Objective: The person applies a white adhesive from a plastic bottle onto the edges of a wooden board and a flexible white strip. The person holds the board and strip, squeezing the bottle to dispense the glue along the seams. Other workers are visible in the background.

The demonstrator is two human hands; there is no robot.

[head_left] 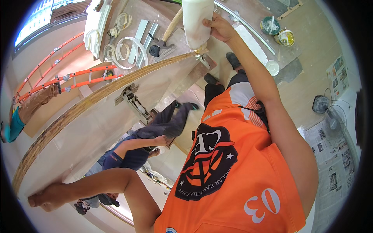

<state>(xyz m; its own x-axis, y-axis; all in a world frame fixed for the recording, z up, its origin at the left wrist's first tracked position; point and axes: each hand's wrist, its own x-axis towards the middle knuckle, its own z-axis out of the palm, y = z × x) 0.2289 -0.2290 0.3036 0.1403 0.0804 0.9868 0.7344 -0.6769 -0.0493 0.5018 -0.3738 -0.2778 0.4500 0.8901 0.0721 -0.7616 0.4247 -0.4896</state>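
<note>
My right hand [221, 28] grips a white plastic bottle [197, 24], tipped with its yellowish end down at the far end of a large white door panel [89, 116]. Bare plywood [105, 91] shows along the panel's curved upper edge. Two metal hinges are fixed to its face: one hinge [136, 104] near the middle, another hinge [203, 59] just below the bottle. Far to the left, my left hand [50, 197] holds the panel near its other end, fingers curled. Part of those fingers' contact is hidden. Beyond the panel lies a hammer [173, 27], beside a black tape measure [154, 50].
Rolls of edge strip [126, 52] lie on the worktable. Orange ladders [70, 79] stand at the left. Co-workers are close by, one in dark trousers [167, 120]. Two tubs [285, 37], a fan [335, 122] and newspapers [330, 171] are on the right.
</note>
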